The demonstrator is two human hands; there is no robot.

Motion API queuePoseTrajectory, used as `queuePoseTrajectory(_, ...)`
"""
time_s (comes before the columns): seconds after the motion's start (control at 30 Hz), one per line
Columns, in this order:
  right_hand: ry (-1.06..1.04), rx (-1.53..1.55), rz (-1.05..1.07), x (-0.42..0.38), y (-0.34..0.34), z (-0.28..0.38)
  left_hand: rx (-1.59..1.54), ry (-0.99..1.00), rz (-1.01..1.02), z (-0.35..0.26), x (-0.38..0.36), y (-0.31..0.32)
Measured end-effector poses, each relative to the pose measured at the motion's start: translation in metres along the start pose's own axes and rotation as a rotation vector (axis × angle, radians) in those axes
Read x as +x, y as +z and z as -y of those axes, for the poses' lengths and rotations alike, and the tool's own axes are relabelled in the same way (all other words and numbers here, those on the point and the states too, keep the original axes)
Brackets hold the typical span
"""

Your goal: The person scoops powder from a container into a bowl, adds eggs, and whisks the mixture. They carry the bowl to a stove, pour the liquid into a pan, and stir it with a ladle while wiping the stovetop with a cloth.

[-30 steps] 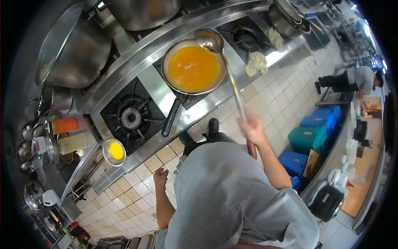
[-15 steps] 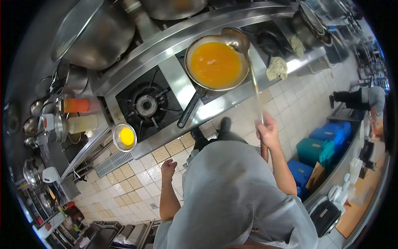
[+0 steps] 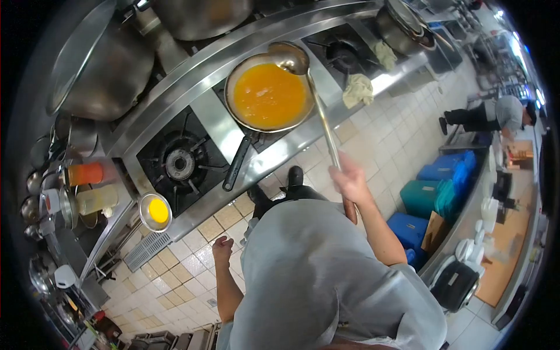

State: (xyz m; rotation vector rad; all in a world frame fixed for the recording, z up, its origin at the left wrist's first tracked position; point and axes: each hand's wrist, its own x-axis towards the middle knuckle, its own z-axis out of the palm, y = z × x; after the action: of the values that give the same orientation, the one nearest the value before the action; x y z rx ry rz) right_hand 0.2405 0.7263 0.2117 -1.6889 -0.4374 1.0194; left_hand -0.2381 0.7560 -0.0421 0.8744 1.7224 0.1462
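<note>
My right hand (image 3: 350, 178) grips the long handle of a metal ladle (image 3: 291, 60). The bowl of the ladle lies at the upper right rim of a frying pan (image 3: 236, 119) on the stove. Orange liquid (image 3: 270, 95) covers most of the pan's bottom. The pan's black handle (image 3: 238, 164) points down toward the stove's front edge, with no hand on it. My left hand (image 3: 222, 249) hangs over the tiled floor, its fingers curled, touching nothing that I can see.
Left of the pan is an unused burner (image 3: 181, 164), with a bowl of yellow liquid (image 3: 156, 212) near the stove's corner. Cloths (image 3: 357, 91) lie on the right edge. Large pots (image 3: 108, 70) stand behind. Another person (image 3: 506, 114) stands at the far right.
The view has shifted, so the stove and pan appear further left. My right hand still holds the ladle, whose bowl remains at the pan's upper right rim. My left hand still hangs low.
</note>
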Motion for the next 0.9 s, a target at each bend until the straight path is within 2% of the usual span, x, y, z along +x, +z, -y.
queuePoseTrajectory(0.33, 0.016, -0.054, 0.04, 0.003, -0.006, -0.006, 0.069, 0.012, 0.007, -0.014, -0.004, -0.004)
queuePoseTrajectory(0.47, 0.033, -0.071, 0.032, 0.006, -0.005, -0.008, 0.003, -0.006, -0.008, -0.008, 0.0, -0.003)
queuePoseTrajectory(0.67, -0.03, -0.097, 0.002, 0.006, -0.008, -0.002, 0.049, -0.011, -0.02, -0.009, -0.002, -0.001)
queuePoseTrajectory(0.9, -0.062, -0.313, -0.001, 0.027, -0.016, 0.002, 0.015, -0.014, -0.018, -0.005, 0.0, -0.003)
